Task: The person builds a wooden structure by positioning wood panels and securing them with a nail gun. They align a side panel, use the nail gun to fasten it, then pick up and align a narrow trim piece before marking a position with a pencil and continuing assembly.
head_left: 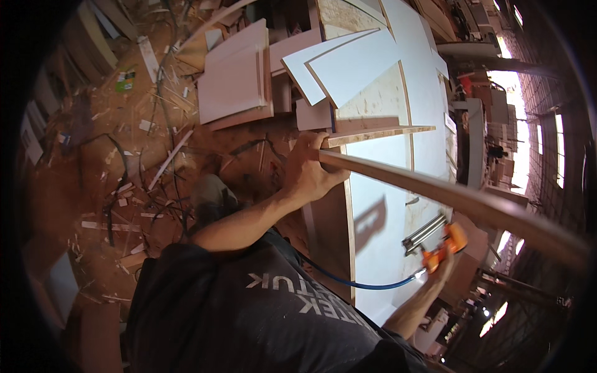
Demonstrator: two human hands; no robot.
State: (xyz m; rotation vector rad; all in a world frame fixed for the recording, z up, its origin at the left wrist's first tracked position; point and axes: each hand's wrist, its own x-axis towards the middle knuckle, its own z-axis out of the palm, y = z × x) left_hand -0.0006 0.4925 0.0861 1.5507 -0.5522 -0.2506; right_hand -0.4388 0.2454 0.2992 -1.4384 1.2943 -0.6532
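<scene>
My left hand (308,171) grips the end of a long, narrow wooden strip (404,183) that runs toward the right edge over the white bench surface (373,280). A shorter board (392,130) stands on edge just beyond my left fingers. My right hand (438,261) holds an orange and silver nail gun (451,239) below the long strip, with a blue air hose (367,286) attached. The gun's nose casts a shadow on the white surface.
Loose white panels (351,65) lie at the far end of the bench, beside stacked boards (233,74). The floor (112,174) on the left holds wood scraps and black cables. Stacked sheets (93,34) lean at upper left; shelving and cluttered materials line the right.
</scene>
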